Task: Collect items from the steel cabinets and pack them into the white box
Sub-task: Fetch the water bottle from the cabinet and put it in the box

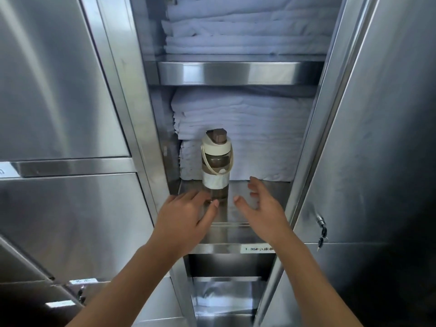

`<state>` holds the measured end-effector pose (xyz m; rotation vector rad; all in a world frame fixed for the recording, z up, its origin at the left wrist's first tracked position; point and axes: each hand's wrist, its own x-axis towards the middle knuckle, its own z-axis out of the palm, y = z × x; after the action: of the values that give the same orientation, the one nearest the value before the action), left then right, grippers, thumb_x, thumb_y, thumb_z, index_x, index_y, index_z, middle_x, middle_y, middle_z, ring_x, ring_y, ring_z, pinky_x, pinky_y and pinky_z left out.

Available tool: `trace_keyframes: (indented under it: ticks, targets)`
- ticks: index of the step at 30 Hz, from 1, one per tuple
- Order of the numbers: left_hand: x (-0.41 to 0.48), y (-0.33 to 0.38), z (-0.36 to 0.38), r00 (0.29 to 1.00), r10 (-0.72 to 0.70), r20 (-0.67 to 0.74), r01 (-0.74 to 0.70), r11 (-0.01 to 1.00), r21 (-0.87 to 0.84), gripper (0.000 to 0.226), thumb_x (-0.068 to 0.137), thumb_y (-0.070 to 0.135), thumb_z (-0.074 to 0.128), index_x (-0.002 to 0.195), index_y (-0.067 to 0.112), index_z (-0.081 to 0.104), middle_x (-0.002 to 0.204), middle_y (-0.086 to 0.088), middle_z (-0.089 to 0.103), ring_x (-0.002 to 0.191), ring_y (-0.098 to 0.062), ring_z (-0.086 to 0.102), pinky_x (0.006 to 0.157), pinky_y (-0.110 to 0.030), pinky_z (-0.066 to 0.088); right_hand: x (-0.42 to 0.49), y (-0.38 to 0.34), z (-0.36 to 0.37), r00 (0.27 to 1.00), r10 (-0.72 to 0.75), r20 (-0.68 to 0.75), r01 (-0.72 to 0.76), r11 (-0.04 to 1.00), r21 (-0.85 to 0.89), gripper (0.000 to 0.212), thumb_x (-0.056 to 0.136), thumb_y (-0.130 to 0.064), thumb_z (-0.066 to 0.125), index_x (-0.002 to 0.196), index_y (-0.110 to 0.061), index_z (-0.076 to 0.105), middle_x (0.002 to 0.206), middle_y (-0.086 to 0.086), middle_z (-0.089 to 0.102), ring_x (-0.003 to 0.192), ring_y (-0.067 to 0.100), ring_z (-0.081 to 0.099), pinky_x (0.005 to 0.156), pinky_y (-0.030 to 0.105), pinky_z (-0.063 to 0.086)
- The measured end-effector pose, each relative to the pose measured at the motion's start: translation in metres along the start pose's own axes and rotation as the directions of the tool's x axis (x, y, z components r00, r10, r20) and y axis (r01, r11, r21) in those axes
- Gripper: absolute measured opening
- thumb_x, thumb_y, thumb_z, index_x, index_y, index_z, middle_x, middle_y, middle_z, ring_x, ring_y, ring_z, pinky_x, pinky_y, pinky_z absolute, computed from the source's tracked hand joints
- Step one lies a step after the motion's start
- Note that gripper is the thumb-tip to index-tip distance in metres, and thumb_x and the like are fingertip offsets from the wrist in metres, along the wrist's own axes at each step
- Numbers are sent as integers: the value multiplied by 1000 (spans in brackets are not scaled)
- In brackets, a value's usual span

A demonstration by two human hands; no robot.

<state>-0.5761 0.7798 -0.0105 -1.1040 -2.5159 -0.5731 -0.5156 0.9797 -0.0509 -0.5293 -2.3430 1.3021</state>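
Centrally, smoky translucent cream-lidded cylindrical bottle (215,166), upright on brushed steel shelf (262,188), folded white linens (250,128) behind, left hand (186,213) and right hand (262,204) splayed wide, empty.

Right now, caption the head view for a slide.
Open left hand and right hand flank the bottle on a shelf before stacked linens.

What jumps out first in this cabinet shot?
A tinted water bottle with a cream lid stands upright on the open steel cabinet's shelf, in front of stacked white linens. The left hand and right hand flank its base, fingers open.
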Motion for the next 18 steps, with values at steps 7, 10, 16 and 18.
trace_keyframes:
  ticks: [7, 10, 16, 18]
  targets:
    - [7, 1, 10, 1000, -18, -10, 18, 1000, -7, 52, 99, 54, 24, 105, 26, 67, 92, 9, 68, 75, -8, 61, 73, -30, 48, 24, 11, 5, 999, 7, 41, -8, 1000, 17, 81, 87, -67, 64, 154, -40, 29, 151, -12, 50, 135, 13, 51, 109, 39, 46]
    - [11, 0, 13, 999, -41, -16, 40, 999, -9, 54, 99, 55, 23, 107, 25, 67, 95, 9, 69, 78, -9, 62, 75, -30, 49, 44, 16, 14, 998, 29, 49, -32, 997, 64, 86, 84, -64, 70, 155, -36, 30, 149, -12, 50, 134, 14, 51, 110, 41, 46]
    - [11, -7, 15, 996, -59, -61, 60, 998, 12, 49, 100, 53, 26, 103, 25, 66, 92, 8, 68, 75, -10, 61, 67, -20, 39, 94, 33, 57, 993, 87, 85, -98, 986, 135, 97, 78, -59, 79, 156, -28, 30, 158, -4, 44, 141, 20, 47, 109, 36, 42]
    - [8, -9, 12, 995, -73, -72, 74, 997, 15, 50, 101, 55, 24, 101, 27, 65, 91, 10, 67, 73, -7, 58, 64, -12, 34, 108, 35, 71, 993, 82, 81, -93, 984, 155, 96, 75, -51, 84, 153, -24, 35, 152, -2, 51, 137, 21, 53, 102, 32, 44]
